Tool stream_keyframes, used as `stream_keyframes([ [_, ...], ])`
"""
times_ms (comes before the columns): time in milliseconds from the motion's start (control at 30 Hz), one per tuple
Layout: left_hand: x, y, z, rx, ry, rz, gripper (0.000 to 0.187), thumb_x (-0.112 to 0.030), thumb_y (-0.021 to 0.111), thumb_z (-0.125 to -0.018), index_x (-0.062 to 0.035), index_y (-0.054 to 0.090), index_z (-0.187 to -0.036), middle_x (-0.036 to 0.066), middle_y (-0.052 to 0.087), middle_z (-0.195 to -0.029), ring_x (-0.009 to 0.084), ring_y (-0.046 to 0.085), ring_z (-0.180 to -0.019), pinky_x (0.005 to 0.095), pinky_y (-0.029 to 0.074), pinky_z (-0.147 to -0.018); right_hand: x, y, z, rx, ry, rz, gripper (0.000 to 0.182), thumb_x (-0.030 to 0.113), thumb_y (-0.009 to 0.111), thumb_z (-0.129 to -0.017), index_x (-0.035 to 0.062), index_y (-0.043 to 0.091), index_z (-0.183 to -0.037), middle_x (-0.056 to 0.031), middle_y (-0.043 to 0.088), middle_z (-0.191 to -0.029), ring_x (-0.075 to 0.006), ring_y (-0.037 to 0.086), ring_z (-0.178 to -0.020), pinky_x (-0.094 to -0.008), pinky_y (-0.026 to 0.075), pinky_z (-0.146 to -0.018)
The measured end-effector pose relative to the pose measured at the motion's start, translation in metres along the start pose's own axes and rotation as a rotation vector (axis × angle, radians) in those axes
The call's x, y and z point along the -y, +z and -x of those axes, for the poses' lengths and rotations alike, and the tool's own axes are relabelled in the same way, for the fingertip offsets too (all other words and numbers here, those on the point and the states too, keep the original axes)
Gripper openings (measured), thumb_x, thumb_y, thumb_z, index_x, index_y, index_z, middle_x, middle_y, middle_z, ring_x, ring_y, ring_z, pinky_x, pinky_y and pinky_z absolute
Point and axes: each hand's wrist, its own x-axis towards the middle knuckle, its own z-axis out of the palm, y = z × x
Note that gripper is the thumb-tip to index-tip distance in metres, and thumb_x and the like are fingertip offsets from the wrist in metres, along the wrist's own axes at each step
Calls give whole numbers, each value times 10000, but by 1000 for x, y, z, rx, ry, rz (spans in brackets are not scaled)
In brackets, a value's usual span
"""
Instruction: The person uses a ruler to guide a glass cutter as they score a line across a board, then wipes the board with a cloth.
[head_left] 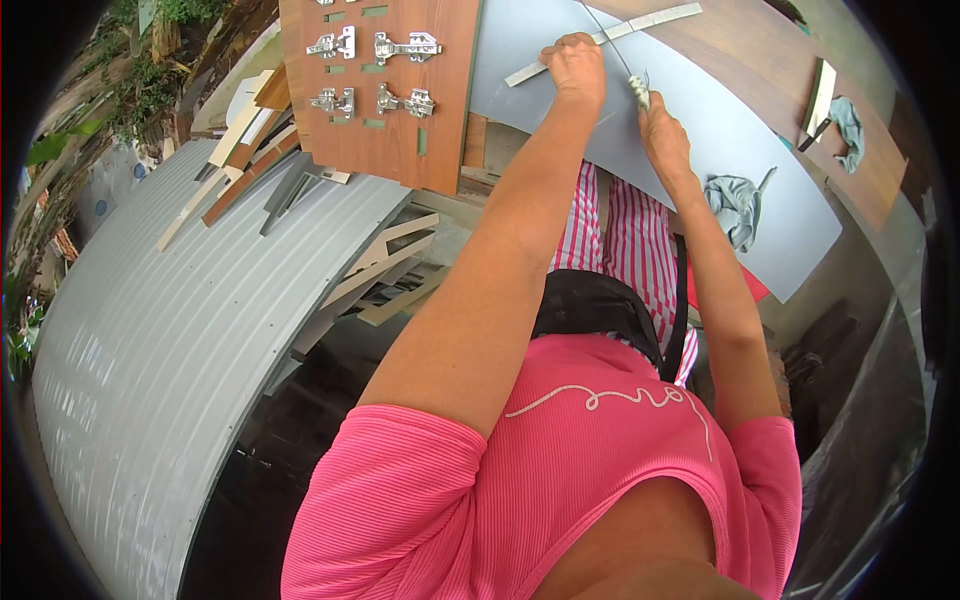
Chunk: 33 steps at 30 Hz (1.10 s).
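My left hand (pixel 574 64) presses down with curled fingers on a narrow pale strip (pixel 655 20), which lies slantwise on a light blue-grey board (pixel 735 130). In my right hand (pixel 664 140) is a thin-bladed tool (pixel 638 90) with a pale, wrapped-looking handle. Its long dark blade crosses over the strip just right of my left hand and runs up past the frame's top edge. The exact kind of tool does not show.
A grey-green cloth (pixel 735 210) lies on the board's right part. Further right are a second cloth (pixel 849 130) and a white bar (pixel 820 95) with a dark end. At left, a brown panel (pixel 375 145) carries several metal hinges (pixel 405 45), beside offcuts (pixel 240 150) on corrugated sheet (pixel 160 330).
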Motion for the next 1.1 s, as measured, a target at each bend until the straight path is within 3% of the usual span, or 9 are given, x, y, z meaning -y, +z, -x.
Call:
stream_keyframes([
  [167, 1, -5, 5, -15, 0, -36, 267, -147, 692, -713, -40, 587, -934, 59, 634, -862, 195, 658, -789, 316, 509, -624, -27, 7, 35, 18, 40, -23, 238, 218, 482, -905, 75, 427, -1087, -259, 628, -814, -447, 604, -803, -528, 465, -711],
  [300, 2, -1, 3, -9, -7, 16, 283, -148, 683, -717, -27, 589, -955, 68, 633, -861, 213, 657, -788, 323, 510, -626, 24, -5, -31, -65, -71, -15, 225, 220, 477, -910, 71, 439, -1075, -254, 630, -795, -447, 606, -788, -530, 467, -705],
  [400, 1, -3, 1, -32, -7, 30, 296, -150, 689, -712, -22, 593, -961, 74, 634, -866, 221, 655, -785, 333, 512, -633, 16, 1, -28, -64, -59, -20, 240, 227, 479, -910, 74, 441, -1091, -252, 635, -806, -446, 608, -796, -525, 471, -709],
  [567, -1, 1, 2, -13, -31, 16, 300, -165, 700, -700, -38, 598, -952, 65, 636, -867, 207, 656, -779, 337, 511, -629, -22, 5, 40, 20, 86, 9, 269, 230, 478, -912, 84, 437, -1134, -254, 638, -836, -444, 609, -820, -519, 473, -723],
  [733, -1, 4, -1, -64, -8, 3, 282, -155, 697, -699, -41, 598, -937, 54, 637, -848, 201, 658, -760, 321, 505, -604, 20, 0, -28, -71, -57, -12, 264, 236, 481, -910, 80, 438, -1119, -244, 641, -830, -444, 609, -814, -520, 474, -721],
  [1033, 3, 4, 2, -43, 14, -8, 275, -150, 703, -698, -37, 594, -923, 52, 639, -832, 184, 663, -739, 318, 506, -581, -20, 6, 35, -23, 60, 0, 259, 219, 505, -899, 73, 438, -1103, -255, 634, -804, -435, 615, -795, -515, 479, -707],
  [1100, 1, 4, -1, -51, 31, -11, 270, -151, 702, -699, -37, 594, -919, 52, 639, -825, 184, 663, -733, 318, 504, -567, 0, -2, 7, -35, 23, 3, 258, 223, 505, -900, 77, 438, -1101, -252, 635, -803, -435, 615, -793, -516, 478, -707],
])
